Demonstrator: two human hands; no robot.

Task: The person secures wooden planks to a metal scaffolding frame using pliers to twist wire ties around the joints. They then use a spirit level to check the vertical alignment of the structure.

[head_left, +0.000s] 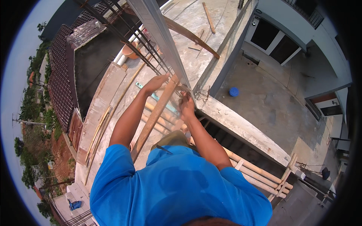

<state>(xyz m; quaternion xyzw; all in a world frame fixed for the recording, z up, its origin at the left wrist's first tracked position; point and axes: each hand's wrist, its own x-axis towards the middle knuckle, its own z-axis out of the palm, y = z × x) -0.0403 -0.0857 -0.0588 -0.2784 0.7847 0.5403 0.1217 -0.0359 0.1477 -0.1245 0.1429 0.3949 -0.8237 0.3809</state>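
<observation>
My left hand [155, 83] reaches to the foot of several upright steel rebars [145, 49], fingers together and bent against them beside the top of a wooden plank [158, 107]. What it grips is hidden. My right hand [186, 107] is closed, its fingers curled near the lower end of a tall grey metal-looking post [160, 34]. What lies in those fingers is too small to make out. The plank slants down from the rebars past my left forearm. Between my arms, a light-blue spirit level [169, 107] lies partly hidden behind the plank.
Bamboo poles [256, 171] run beside a dark opening at my right, edged by a concrete beam [245, 128]. Far below on the right is a courtyard with a blue bucket [233, 91]. Long wooden strips [98, 132] lie at left, near the slab's edge. Tiled roofs [60, 75] stand beyond.
</observation>
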